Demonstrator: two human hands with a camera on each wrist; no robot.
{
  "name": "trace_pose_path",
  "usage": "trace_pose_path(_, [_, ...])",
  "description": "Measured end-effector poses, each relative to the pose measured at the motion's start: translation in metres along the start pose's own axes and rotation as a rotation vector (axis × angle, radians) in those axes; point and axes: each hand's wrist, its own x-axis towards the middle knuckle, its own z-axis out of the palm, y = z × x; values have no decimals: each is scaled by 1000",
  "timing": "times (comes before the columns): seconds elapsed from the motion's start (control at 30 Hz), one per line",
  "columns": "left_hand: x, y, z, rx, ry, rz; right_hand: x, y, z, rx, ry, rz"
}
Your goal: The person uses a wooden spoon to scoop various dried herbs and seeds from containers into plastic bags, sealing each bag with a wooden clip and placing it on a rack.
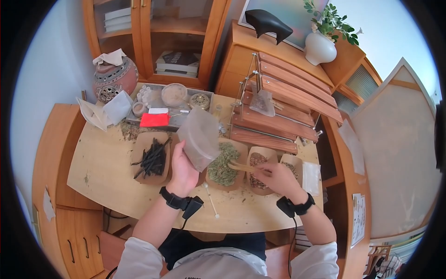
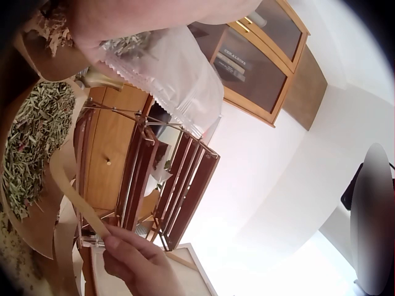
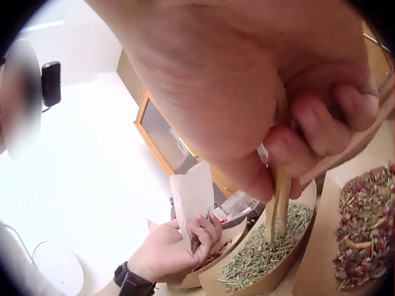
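Pinching wooden tongs, the right hand aims their long axis leftward into green herbs, back from the worktop's near edge; the left hand grips a bag left of the herbs.

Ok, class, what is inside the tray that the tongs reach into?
Dried green herb lies in the tray, and the tips of the tongs, held in the right hand, touch it. The tray's floor beneath the herb is covered, so it cannot be seen.
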Motion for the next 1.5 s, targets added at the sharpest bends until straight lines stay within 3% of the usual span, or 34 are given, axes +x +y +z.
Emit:
trace_pose_path(0.2, [3, -4, -2, 12, 30, 26, -25, -22, 16, -268, 129, -344])
trace_pose_path(0.4, [4, -3, -5, 11, -5, 6, -10, -12, 34, -401, 236, -173])
trace_pose_path(0.5, [1, -2, -1, 9, 24, -11, -7, -1, 22, -247, 232, -166])
trace_pose_path(0.53, [1, -2, 0, 10, 19, -8, -9, -3, 15, -170, 230, -57])
trace_pose_path(0.67, [0, -2, 0, 13, 9, 7, -5, 7, -1, -97, 147, 133])
trace_pose_path(0.87, [1, -3, 0, 9, 3, -9, 9, -5, 1, 38, -58, 254])
trace_pose_path(1.17, [-2, -1, 4, 11, -2, -19, 18, -7, 27, 63, -23, 171])
trace_pose_path(1.27, [-2, -2, 4, 17, -14, -18, 16, 6, 43, 2, 88, 17])
trace_pose_path(1.5, [-2, -1, 5, 9, -7, -22, 16, 15, 53, -15, 179, -109])
